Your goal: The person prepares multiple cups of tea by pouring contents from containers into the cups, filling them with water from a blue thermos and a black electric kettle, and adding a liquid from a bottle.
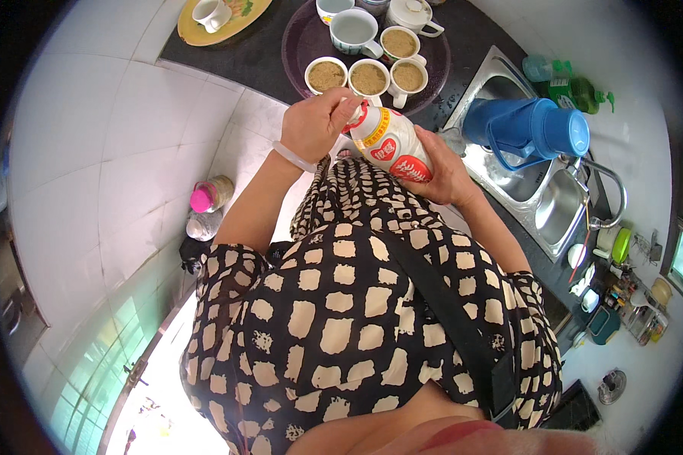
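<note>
A white plastic bottle (375, 136) with red-and-yellow printed labels is held tilted before my chest, its neck pointing up and left. My right hand (445, 168) is wrapped around its lower body. At the red-rimmed neck, my left hand (313, 125), with a pale bangle at the wrist, pinches the top; its fingers hide the cap area. Just beyond the bottle's neck stand white cups (368, 78) filled with a brownish, grainy-looking content. They sit on a round dark purple tray (293, 54), along with a larger cup (354, 33) and a white lidded teapot (411, 16).
At left on the dark counter lies a yellow plate (190, 25) with a small white cup (212, 14). A blue thermos flask (518, 128) lies across the steel sink (555, 205) at right. Green pump bottles (583, 94) stand behind it. A pink-lidded jar (205, 196) is by the left wall.
</note>
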The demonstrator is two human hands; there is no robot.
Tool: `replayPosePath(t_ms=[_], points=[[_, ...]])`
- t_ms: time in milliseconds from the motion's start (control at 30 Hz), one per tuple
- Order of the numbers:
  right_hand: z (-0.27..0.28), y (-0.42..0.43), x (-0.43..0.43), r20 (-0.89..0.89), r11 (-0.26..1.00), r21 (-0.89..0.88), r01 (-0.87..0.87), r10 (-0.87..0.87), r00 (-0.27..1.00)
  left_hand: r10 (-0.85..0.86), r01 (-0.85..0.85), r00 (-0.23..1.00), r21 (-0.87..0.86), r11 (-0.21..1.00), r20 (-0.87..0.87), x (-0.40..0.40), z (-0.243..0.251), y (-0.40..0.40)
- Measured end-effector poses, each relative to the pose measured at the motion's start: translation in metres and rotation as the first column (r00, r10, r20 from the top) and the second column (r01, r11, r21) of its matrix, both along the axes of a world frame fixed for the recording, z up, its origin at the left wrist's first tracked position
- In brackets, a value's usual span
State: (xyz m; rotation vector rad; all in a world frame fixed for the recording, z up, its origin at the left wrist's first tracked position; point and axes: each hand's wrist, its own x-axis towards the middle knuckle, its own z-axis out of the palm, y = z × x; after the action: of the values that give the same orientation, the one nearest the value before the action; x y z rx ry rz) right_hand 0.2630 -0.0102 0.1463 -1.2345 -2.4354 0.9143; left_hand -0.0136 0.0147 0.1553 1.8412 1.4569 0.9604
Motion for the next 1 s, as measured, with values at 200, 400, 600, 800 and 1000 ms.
replayPosePath(t_ms=[200,400,600,800,1000], points=[[-0.005,-0.004,0.002,0.005,0.998,-0.058,0.018,-0.017,1.0,-0.217,0.222,0.968,0.032,0.974,-0.124,-0.008,0.01,0.007],[0.001,-0.003,-0.002,-0.019,0.997,-0.029,0.067,-0.067,0.998,-0.468,0.469,0.874,0.026,0.883,0.134,-0.017,0.005,0.015],[0.008,0.003,-0.006,-0.007,0.991,0.079,0.106,-0.106,0.994,-0.146,0.41,0.398,-0.034,0.911,0.906,-0.001,0.026,0.025],[0.018,0.005,-0.007,0.013,0.976,0.15,0.161,-0.165,0.986,-0.274,0.256,0.96,-0.208,0.944,-0.062,-0.007,0.065,0.058],[0.029,0.006,-0.001,-0.063,0.918,0.19,0.348,-0.342,0.937,-0.556,0.581,0.814,0.273,0.767,-0.168,-0.001,0.067,0.078]])
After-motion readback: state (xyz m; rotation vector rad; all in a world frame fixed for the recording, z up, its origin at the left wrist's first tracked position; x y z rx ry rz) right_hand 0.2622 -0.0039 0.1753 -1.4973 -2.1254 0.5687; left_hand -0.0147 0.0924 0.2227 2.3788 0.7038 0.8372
